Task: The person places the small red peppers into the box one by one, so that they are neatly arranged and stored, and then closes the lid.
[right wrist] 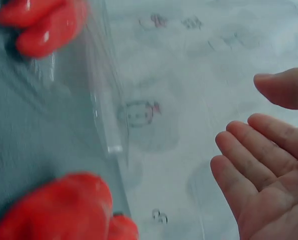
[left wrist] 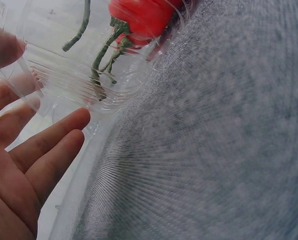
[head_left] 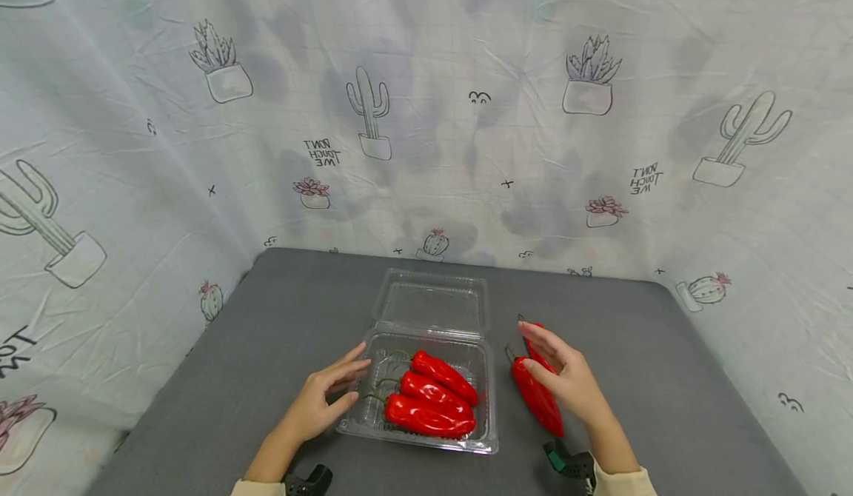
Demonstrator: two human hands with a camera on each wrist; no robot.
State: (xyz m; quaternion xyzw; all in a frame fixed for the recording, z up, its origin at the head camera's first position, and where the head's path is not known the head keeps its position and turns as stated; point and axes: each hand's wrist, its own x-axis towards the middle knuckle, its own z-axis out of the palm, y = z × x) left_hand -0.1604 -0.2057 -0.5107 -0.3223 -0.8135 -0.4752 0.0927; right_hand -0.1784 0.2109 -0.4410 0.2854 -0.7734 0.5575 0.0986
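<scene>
A clear plastic clamshell box (head_left: 460, 344) lies with its lid (head_left: 433, 300) folded back. Inside, three red peppers (head_left: 429, 416) with green stems lie side by side. My left hand (head_left: 323, 400) is at the box's left side, fingers extended; in the left wrist view, some fingers of this hand (left wrist: 36, 167) are at the clear rim (left wrist: 31, 82). To the right of the box, two more red peppers lie on the table: a nearer one (head_left: 538, 398) and a farther one (head_left: 530, 349), partly hidden by my right hand (head_left: 560, 366). That hand (right wrist: 264, 175) holds nothing, its fingers loosely extended.
The grey tabletop (head_left: 286, 318) extends around the box on all sides. A pale curtain (head_left: 426, 126) printed with cacti and potted plants hangs behind the table and along both sides. Dark wrist-worn devices (head_left: 566, 460) sit at both wrists.
</scene>
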